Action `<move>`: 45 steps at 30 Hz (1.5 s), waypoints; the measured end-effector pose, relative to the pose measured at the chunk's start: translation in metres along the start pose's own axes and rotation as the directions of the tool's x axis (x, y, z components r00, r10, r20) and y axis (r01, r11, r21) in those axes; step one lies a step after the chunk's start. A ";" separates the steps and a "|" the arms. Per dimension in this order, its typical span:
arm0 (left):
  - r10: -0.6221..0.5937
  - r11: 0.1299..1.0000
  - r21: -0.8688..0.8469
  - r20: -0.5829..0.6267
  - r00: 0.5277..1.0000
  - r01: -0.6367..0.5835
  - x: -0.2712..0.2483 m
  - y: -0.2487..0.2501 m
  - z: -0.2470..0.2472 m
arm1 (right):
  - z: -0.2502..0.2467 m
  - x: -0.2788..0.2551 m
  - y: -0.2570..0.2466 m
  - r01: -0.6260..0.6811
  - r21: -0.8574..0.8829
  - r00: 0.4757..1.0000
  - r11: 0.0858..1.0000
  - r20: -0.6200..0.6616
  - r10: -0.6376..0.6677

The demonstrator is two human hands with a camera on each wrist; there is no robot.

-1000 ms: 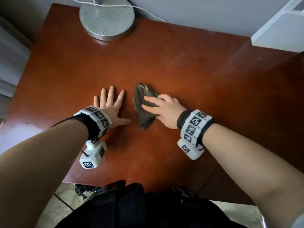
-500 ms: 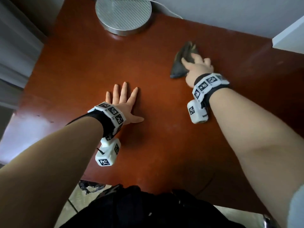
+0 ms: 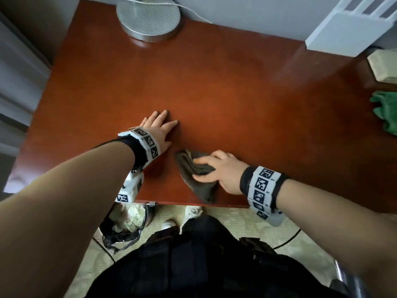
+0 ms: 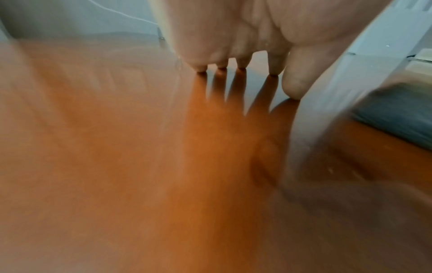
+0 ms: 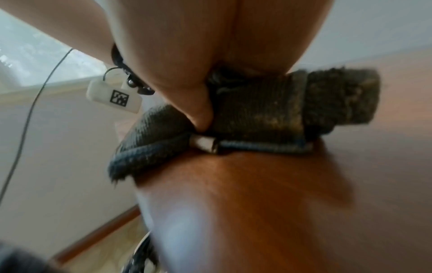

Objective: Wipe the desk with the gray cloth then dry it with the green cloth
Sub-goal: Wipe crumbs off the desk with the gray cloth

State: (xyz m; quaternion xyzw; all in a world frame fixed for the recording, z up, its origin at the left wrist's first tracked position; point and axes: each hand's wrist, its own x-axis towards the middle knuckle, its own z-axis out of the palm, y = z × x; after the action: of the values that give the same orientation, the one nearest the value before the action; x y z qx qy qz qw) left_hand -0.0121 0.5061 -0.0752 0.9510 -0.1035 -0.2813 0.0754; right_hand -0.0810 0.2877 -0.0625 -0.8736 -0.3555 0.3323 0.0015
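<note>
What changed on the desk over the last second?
The right hand swept the gray cloth from beside the left hand out toward the back of the desk, then pulled it back to the near edge. Its grip on the cloth held throughout. The left hand stayed flat on the desk, and the lamp base did not move. The green cloth lies untouched at the far right.

desk (image 3: 214,93): reddish-brown | gray cloth (image 3: 199,190) | green cloth (image 3: 384,110) | lamp base (image 3: 150,16): silver, ribbed

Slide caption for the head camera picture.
Right hand grips gray cloth near the desk edge; left hand rests flat beside it.
</note>
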 end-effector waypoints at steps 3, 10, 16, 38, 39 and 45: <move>0.004 0.999 0.036 0.033 0.999 -0.006 -0.018 -0.001 0.005 | -0.002 -0.025 0.006 0.059 -0.033 0.995 0.998 0.082 -0.056; -0.058 0.998 0.026 -0.012 0.998 0.059 -0.026 0.023 -0.003 | -0.030 -0.048 0.060 -0.324 0.387 0.782 0.863 -0.405 0.474; -0.030 0.998 0.051 -0.034 0.999 0.032 0.005 0.073 -0.014 | -0.054 -0.026 0.083 -0.389 0.219 0.826 0.895 -0.347 0.443; -0.287 0.957 -0.019 0.031 0.957 0.288 0.190 0.212 -0.051 | -0.114 -0.057 0.444 -0.881 0.340 0.324 0.330 -0.076 0.943; -0.289 0.957 -0.019 0.041 0.956 0.290 0.190 0.213 -0.052 | -0.118 -0.053 0.435 -0.875 0.329 0.345 0.356 -0.093 0.934; -0.298 0.954 0.011 0.105 0.949 0.299 0.191 0.215 -0.059 | -0.126 -0.018 0.358 -0.611 0.344 0.687 0.713 -0.218 0.693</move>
State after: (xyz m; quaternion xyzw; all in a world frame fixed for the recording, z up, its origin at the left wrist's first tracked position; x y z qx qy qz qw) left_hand 0.1437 0.2579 -0.0825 0.9393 0.0382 -0.3397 0.0288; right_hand 0.2046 0.0382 -0.0394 -0.9782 0.0303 0.1997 0.0492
